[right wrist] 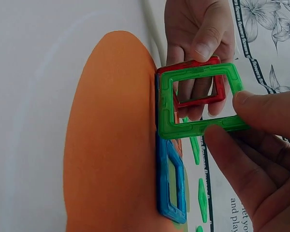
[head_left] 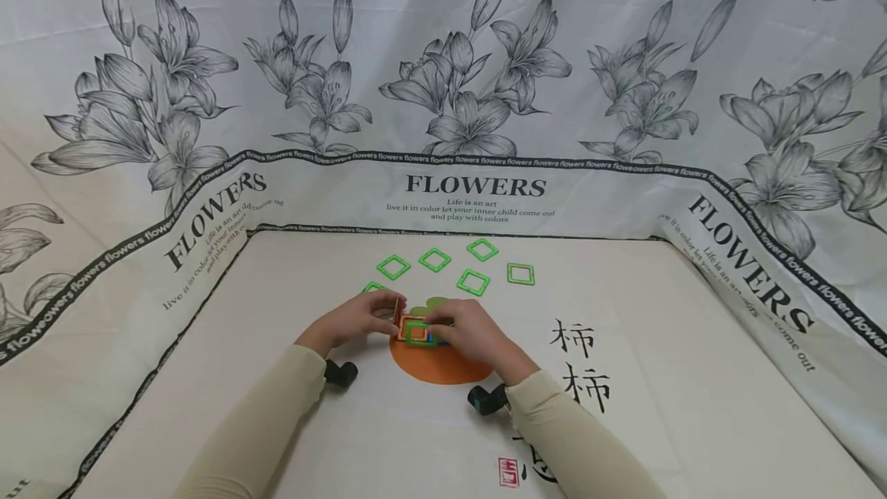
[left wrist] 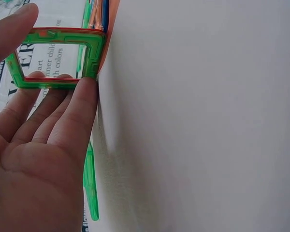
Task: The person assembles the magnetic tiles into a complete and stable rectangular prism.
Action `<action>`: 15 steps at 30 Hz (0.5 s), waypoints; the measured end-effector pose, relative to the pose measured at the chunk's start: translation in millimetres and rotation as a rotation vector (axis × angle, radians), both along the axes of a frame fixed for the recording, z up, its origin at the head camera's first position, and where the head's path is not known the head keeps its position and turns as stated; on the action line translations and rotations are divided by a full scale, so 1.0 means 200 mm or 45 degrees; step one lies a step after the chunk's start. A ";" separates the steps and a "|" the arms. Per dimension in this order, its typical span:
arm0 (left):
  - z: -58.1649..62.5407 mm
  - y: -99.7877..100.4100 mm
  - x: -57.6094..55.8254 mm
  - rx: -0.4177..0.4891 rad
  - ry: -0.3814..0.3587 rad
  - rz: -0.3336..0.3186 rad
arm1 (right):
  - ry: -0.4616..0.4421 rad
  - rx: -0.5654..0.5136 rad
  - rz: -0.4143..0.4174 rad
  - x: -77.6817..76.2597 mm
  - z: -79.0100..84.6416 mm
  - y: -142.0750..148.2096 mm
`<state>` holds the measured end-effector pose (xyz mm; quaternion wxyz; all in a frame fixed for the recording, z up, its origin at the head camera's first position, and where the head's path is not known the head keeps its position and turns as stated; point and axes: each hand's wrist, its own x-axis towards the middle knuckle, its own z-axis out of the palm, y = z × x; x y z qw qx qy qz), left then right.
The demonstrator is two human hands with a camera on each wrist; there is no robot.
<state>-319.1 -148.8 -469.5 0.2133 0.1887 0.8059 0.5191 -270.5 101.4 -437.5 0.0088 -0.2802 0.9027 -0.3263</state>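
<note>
My left hand (head_left: 358, 319) holds an upright red square magnetic tile (right wrist: 221, 89), thumb on top and fingers along the lower edge. In the left wrist view a green square frame (left wrist: 94, 55) lies against the red one's near side. My right hand (head_left: 471, 329) pinches another green magnetic tile (right wrist: 166, 104) between thumb and forefinger, upright and close to the red one. An orange tile (head_left: 403, 322) shows behind this green frame. A blue tile (right wrist: 164, 179) lies beside it, partly covered by my right hand in the head view.
Several green square tiles (head_left: 473, 282) lie scattered beyond my hands. Under the hands, the pale cloth (head_left: 291, 422) bears a printed orange persimmon (head_left: 443, 368), with black characters (head_left: 575, 337) to the right. A flower-printed curtain (head_left: 478, 98) rises around the far edges.
</note>
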 end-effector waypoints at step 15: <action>0.00 0.00 0.00 -0.010 -0.007 0.028 | 0.031 0.042 -0.005 -0.01 -0.01 -0.04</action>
